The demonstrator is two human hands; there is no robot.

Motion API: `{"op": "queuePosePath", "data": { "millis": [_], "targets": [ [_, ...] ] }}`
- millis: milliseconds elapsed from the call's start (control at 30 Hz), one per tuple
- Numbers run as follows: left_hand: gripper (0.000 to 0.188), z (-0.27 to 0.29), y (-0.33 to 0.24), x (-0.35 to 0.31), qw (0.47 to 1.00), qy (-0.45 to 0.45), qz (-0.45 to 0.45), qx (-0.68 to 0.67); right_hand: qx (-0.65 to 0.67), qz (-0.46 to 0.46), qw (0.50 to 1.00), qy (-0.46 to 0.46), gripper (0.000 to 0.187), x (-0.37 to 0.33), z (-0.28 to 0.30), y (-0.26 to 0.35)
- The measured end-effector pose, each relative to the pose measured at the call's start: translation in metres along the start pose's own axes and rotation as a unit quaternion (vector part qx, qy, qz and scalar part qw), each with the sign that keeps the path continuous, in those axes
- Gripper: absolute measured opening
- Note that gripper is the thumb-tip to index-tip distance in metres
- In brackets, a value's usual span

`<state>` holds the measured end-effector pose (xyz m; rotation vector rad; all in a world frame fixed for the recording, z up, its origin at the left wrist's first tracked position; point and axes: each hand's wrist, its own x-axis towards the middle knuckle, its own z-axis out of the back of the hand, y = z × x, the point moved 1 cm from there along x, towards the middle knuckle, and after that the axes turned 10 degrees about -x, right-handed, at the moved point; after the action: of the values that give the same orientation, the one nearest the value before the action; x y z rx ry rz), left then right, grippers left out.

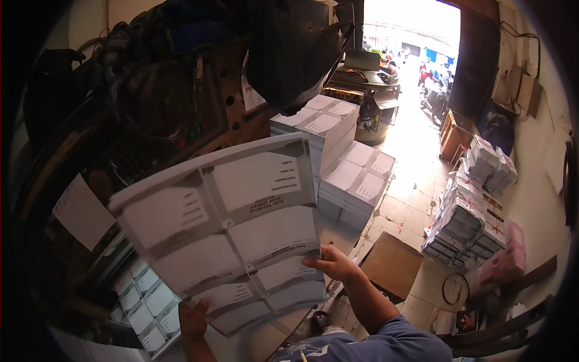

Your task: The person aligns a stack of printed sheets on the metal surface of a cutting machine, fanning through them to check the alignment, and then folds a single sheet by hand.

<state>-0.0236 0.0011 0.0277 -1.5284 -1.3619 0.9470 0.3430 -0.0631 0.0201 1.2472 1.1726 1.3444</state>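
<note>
A large stack of printed sheets point(271, 232), grey and white with blocks of label-like boxes, is held tilted up in front of me. My left hand point(194, 315) grips its lower left edge, with the thumb on the printed face. At the right edge, my right hand point(336, 264) has its thumb on the face and the other fingers mostly hidden behind. Below and left of the sheets lies another pile of similar printed sheets point(148, 301), partly covered by my left hand and the held stack.
Tall piles of printed sheets point(356, 172) stand beyond my right hand. A dark machine point(175, 102) fills the left, with a black bag point(295, 54) hanging beside it. Tied bundles point(464, 211) line the right wall, near a brown board point(392, 265) and a pink container point(506, 253).
</note>
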Motion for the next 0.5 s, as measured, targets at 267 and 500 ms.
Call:
{"op": "queuePosePath", "data": {
  "millis": [267,500],
  "targets": [
    [0.053,0.017,0.051,-0.033,0.991,0.063,-0.035,0.112,-0.008,-0.003,1.0,-0.003,0.04,-0.007,-0.013,-0.017],
    [0.041,-0.014,0.019,-0.012,0.995,-0.038,-0.082,0.048,0.066,0.028,0.994,-0.084,0.04,0.02,-0.019,-0.012]
  ]
}}
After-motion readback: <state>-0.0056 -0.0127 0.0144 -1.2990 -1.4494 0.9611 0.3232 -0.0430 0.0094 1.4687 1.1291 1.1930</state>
